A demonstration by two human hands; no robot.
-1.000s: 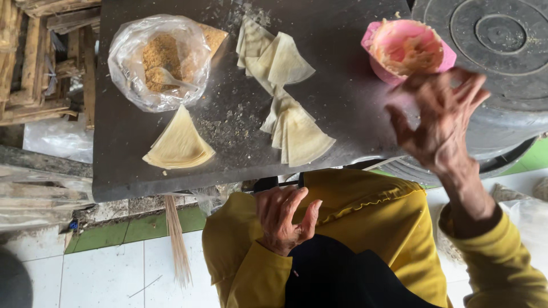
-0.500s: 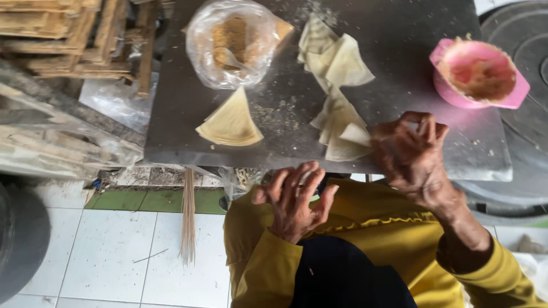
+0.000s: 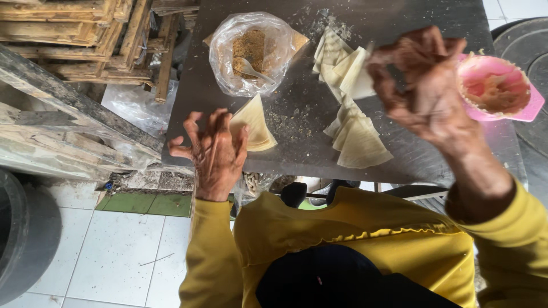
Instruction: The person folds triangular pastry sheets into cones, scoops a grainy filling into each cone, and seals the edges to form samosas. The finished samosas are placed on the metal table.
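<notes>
Since half a second ago my left hand (image 3: 214, 154) has come up from my chest to the near edge of the counter (image 3: 302, 120). Its grip is wide open, fingers spread, just over the lone folded wrapper (image 3: 254, 122), holding nothing. My right hand (image 3: 425, 85) has lifted above the stacked wrappers (image 3: 354, 134), beside the pink bowl (image 3: 496, 91). Its fingers are curled and blurred, so I cannot tell whether that grip holds anything. The bag of crumbly filling (image 3: 251, 54) sits farther back.

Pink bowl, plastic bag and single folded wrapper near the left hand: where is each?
Pink bowl (image 3: 528, 108): head view, lower right rim.
Plastic bag (image 3: 224, 68): head view, left wall.
Folded wrapper (image 3: 258, 128): head view, its middle.
</notes>
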